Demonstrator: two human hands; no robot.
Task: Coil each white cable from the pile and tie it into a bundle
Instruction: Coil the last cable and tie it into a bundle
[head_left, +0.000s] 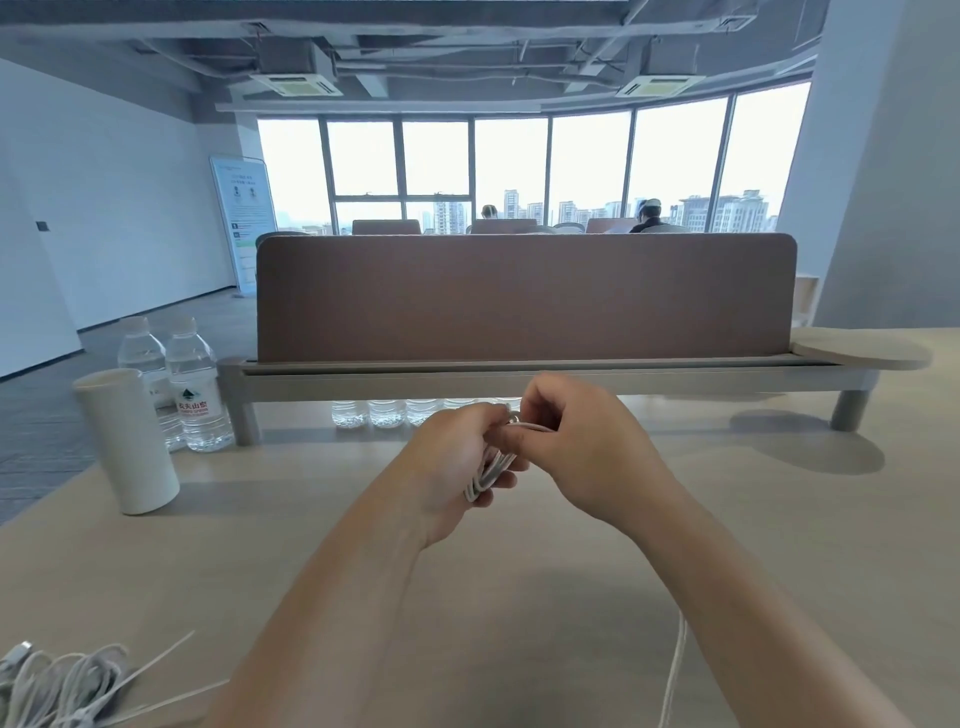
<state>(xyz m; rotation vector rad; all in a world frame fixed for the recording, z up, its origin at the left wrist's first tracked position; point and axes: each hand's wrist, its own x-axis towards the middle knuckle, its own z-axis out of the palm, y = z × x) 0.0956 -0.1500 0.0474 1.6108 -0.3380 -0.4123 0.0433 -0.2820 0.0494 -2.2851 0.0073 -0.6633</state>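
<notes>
Above the middle of the wooden table (322, 545), my left hand (452, 467) grips a coiled white cable (491, 470), its loops hanging down between the fingers. My right hand (582, 447) pinches the top of the same coil, where a strand runs across. At the bottom left corner lies a pile of white cables (57, 686) with thin white ties (156, 670) sticking out of it. Another white strand (675, 670) trails down under my right forearm.
A white cylinder cup (130, 441) stands at the left, with two water bottles (195, 384) behind it. A raised shelf (519, 376) with a brown divider panel (524, 296) crosses the table's far side; more bottles (387, 413) sit under it. People sit far behind.
</notes>
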